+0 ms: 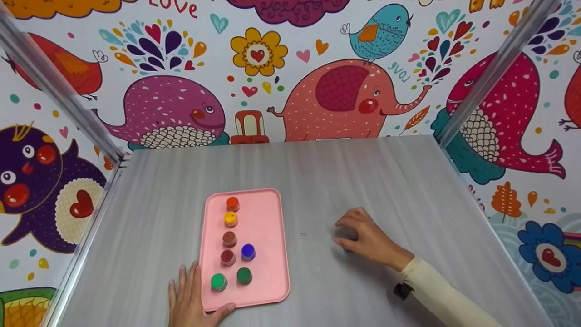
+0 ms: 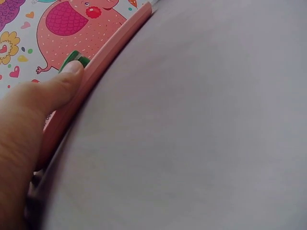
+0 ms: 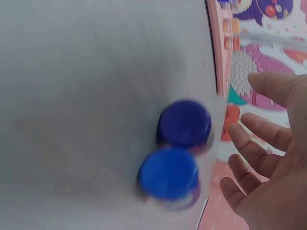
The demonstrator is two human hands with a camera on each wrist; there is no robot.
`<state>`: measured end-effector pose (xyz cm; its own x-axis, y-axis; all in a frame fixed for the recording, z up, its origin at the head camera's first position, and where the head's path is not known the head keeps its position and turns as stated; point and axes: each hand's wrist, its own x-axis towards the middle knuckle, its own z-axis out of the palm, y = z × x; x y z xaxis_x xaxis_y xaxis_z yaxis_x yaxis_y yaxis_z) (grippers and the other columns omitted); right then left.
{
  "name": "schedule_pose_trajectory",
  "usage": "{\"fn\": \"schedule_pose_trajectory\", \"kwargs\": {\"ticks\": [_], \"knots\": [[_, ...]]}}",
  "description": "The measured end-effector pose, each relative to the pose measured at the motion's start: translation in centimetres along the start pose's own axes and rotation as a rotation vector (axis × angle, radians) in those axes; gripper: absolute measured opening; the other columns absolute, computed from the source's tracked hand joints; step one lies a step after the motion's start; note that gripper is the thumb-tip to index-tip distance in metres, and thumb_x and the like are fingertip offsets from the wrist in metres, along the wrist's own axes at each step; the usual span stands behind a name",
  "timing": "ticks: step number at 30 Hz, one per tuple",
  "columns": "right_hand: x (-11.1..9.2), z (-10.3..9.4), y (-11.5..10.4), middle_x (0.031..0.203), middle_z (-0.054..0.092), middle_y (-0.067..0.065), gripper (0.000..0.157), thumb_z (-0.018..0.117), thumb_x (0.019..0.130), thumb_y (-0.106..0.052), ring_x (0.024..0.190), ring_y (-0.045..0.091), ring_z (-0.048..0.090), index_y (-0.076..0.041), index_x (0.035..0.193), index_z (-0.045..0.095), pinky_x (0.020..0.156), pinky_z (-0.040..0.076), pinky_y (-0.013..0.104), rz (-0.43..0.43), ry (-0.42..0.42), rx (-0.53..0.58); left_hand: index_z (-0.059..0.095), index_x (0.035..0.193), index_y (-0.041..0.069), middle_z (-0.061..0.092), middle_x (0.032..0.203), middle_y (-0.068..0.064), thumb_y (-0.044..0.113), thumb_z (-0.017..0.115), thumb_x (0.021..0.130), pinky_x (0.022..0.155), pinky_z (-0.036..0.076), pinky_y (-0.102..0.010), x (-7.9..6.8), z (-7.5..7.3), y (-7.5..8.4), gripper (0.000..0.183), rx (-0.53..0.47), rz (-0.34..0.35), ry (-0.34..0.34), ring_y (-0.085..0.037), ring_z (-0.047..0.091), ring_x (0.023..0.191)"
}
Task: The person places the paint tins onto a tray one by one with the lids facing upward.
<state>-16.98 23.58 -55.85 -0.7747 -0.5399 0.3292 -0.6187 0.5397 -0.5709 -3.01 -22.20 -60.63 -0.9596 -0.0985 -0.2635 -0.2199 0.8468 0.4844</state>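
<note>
A pink tray (image 1: 268,236) lies on the grey table and holds small paint jars: orange (image 1: 233,203), yellow (image 1: 231,219), brown (image 1: 229,239), dark red (image 1: 228,257), blue (image 1: 248,251), light green (image 1: 219,282) and dark green (image 1: 244,275). My left hand (image 1: 193,297) rests at the tray's near left corner, fingers straight along its side and thumb at the near rim. To the tray's right, my right hand (image 1: 367,238) hovers with loosely bent fingers, holding nothing. In the right wrist view, a dark blue-lidded jar (image 3: 184,123) and a brighter blue-lidded jar (image 3: 169,173) stand beside it, side by side.
Panels printed with cartoon animals (image 1: 336,100) stand behind the table (image 1: 317,172) and along both sides. Metal posts (image 1: 494,77) rise at the back corners. A black wrist strap piece (image 1: 402,290) sits on the right sleeve.
</note>
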Motion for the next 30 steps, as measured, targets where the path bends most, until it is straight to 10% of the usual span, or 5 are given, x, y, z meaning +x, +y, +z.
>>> {"fn": "schedule_pose_trajectory", "kwargs": {"ticks": [30], "knots": [[-3.5, -0.7, 2.0, 0.114, 0.072, -0.003, 0.024, 0.091, 0.095, -0.026, 0.117, 0.021, 0.053, -0.015, 0.113, 0.080, 0.100, 0.054, 0.035, 0.180, -0.046, 0.057, 0.012, 0.171, -0.009, 0.009, 0.179, -0.034, 0.090, 0.078, 0.074, 0.122, -0.032, -0.061, -0.1, 0.1, -0.4, 0.153, -0.039, 0.045, 0.009, -0.057, -0.004, 0.165]]}}
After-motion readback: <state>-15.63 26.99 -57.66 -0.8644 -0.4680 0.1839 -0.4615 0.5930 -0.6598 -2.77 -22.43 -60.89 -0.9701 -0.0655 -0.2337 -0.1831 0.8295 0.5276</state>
